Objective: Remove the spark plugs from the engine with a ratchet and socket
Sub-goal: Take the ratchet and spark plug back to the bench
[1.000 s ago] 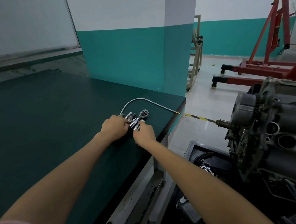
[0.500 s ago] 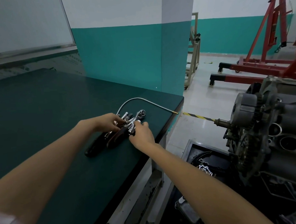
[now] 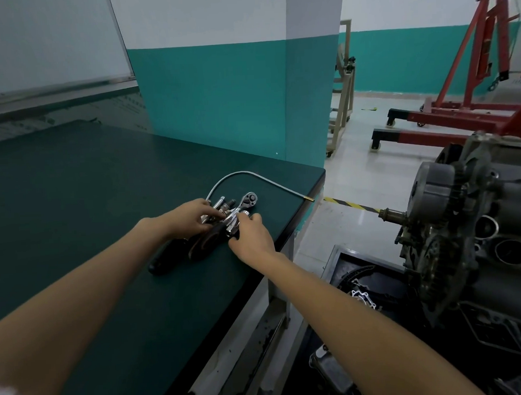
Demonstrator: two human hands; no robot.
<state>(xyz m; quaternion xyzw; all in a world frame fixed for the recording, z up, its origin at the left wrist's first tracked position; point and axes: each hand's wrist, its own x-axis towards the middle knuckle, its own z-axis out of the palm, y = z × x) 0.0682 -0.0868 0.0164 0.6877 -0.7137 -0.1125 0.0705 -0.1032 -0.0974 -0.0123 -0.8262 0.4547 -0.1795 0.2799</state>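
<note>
A dark green workbench is filling the left of the view, its far right corner meeting a wall pillar painted white above and teal below. Near that corner a cluster of tools is lying on the bench: the ratchet with its chrome head pointing toward the pillar, dark handles trailing back from it, and a thin bent metal rod arcing behind it out to the bench edge. The left hand is resting on the chrome pieces, fingers curled down over them; the right hand is pinching the ratchet's shaft with curled fingertips. Right of the bench, the engine is standing on the pale floor, and a red engine hoist is standing behind it.
</note>
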